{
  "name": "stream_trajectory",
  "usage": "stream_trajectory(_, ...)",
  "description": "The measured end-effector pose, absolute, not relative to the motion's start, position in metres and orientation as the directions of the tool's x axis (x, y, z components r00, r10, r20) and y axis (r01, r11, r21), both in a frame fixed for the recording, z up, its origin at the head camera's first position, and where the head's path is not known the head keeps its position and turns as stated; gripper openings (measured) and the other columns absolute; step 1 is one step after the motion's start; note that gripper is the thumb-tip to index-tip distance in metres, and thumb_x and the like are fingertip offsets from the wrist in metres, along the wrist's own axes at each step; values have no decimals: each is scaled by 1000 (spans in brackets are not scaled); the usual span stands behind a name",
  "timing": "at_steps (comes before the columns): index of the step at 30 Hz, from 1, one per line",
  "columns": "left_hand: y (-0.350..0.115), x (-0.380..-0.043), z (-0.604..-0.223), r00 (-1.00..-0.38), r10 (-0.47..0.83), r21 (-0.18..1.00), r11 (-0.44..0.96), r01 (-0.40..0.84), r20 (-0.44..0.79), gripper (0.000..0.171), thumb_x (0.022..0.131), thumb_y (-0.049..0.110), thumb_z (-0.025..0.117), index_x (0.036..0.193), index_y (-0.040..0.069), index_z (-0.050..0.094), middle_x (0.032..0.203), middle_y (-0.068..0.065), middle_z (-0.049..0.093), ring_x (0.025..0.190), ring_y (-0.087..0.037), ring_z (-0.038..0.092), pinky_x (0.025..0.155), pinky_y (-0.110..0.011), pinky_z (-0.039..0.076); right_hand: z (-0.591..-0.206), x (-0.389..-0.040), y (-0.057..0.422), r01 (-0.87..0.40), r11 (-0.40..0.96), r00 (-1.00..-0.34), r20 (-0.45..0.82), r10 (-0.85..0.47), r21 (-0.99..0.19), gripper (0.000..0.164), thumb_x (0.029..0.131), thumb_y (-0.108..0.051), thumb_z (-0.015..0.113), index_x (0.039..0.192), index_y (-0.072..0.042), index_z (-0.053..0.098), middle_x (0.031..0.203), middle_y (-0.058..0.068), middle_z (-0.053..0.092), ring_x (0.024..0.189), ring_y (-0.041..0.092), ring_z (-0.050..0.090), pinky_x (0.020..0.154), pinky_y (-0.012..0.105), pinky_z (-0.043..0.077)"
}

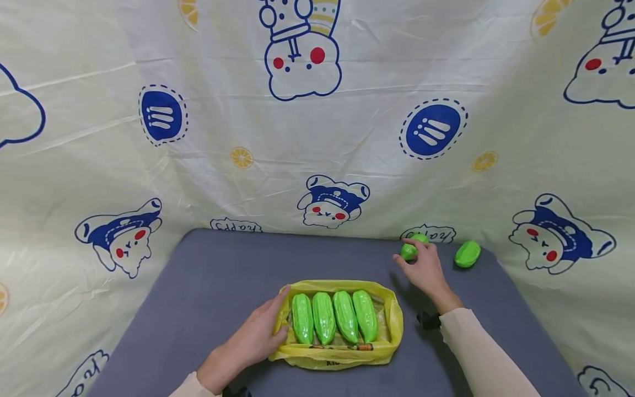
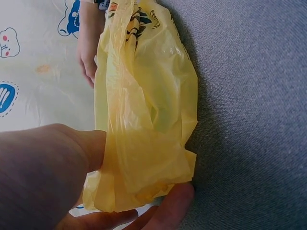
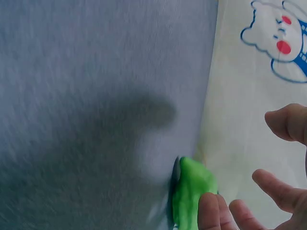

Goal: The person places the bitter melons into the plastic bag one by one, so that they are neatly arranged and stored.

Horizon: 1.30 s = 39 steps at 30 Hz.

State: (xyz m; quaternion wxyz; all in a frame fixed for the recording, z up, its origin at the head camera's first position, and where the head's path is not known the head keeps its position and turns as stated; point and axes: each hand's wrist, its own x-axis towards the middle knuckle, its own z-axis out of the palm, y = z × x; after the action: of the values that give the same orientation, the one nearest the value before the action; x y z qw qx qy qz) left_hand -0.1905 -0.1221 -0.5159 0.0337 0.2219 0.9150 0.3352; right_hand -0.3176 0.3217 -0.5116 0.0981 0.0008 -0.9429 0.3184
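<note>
A yellow plastic bag [image 1: 307,361] stands with its mouth spread wide on the table. Several glossy green, ridged, gourd-like vegetables [image 1: 324,318] lie side by side inside it. My left hand [image 1: 255,331] holds the bag's left end, thumb and fingers around the plastic [image 2: 144,158]. Toward the table's back edge, my right hand [image 1: 426,270] reaches over another green vegetable [image 1: 409,252], with thumb and fingers spread apart. In the right wrist view, fingertips overlap this vegetable [image 3: 189,191]; whether they touch it I cannot tell.
One more green vegetable [image 1: 467,254] lies at the back right corner of the grey table [image 1: 238,259]. A pale printed sheet [image 1: 208,99] hangs behind and around the table. A dark band [image 1: 429,320] sits at my right wrist.
</note>
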Motion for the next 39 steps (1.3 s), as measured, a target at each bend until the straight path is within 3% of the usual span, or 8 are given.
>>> stream_trajectory(4, -123, -191, -515, -896, 438, 628, 677, 384, 76, 91, 105, 4, 75, 184, 4, 31, 172, -32, 57, 95, -18, 69, 95, -46, 59, -512, -328, 330, -28, 801, -979, 179, 100, -598, 74, 112, -34, 77, 171, 2, 51, 170, 46, 35, 152, 61, 46, 119, 77, 47)
stream_trajectory(5, -123, -191, -515, -895, 439, 629, 676, 384, 75, 91, 105, 4, 75, 184, 4, 31, 172, -32, 57, 94, -18, 69, 95, -47, 59, -512, -330, 332, -17, 801, -979, 175, 110, -598, 75, 112, -34, 78, 171, 2, 51, 171, 46, 33, 156, 63, 40, 122, 79, 45)
stream_trajectory(10, -122, -191, -515, -897, 437, 635, 675, 376, 67, 91, 105, 5, 76, 184, 4, 31, 170, -32, 58, 122, -30, 75, 100, -52, 61, -517, -343, 341, 40, 793, -979, 137, 154, -609, 78, 111, -37, 77, 174, -2, 47, 175, 47, 26, 161, 70, 32, 124, 83, 41)
stream_trajectory(13, -122, -191, -515, -896, 438, 636, 674, 377, 67, 92, 105, 6, 77, 184, 5, 31, 170, -32, 59, 139, -36, 72, 107, -57, 63, -521, -349, 347, 67, 790, -979, 114, 171, -610, 80, 111, -38, 76, 176, -2, 44, 175, 48, 23, 161, 72, 29, 123, 85, 39)
stream_trajectory(23, -125, -191, -515, -888, 454, 653, 653, 384, 70, 90, 105, 5, 76, 184, 3, 32, 169, -34, 59, 151, -49, 66, 116, -66, 60, -530, -365, 362, 85, 771, -984, 68, 164, -631, 94, 111, -45, 76, 182, -3, 33, 179, 49, 18, 165, 69, 23, 124, 86, 37)
stream_trajectory(34, -125, -190, -519, -895, 442, 644, 667, 374, 61, 90, 107, 6, 76, 184, 3, 30, 169, -34, 59, 150, -47, 68, 117, -64, 61, -535, -374, 369, 124, 772, -988, -6, 153, -624, 101, 111, -49, 77, 186, -6, 23, 183, 50, 9, 170, 71, 14, 129, 88, 30)
stream_trajectory(39, -126, -190, -518, -895, 439, 641, 666, 380, 75, 89, 107, 5, 75, 184, 1, 30, 172, -34, 56, 152, -48, 66, 120, -64, 58, -537, -383, 373, 107, 791, -990, 12, 143, -602, 101, 111, -48, 78, 185, -4, 24, 181, 53, 13, 169, 73, 16, 128, 88, 32)
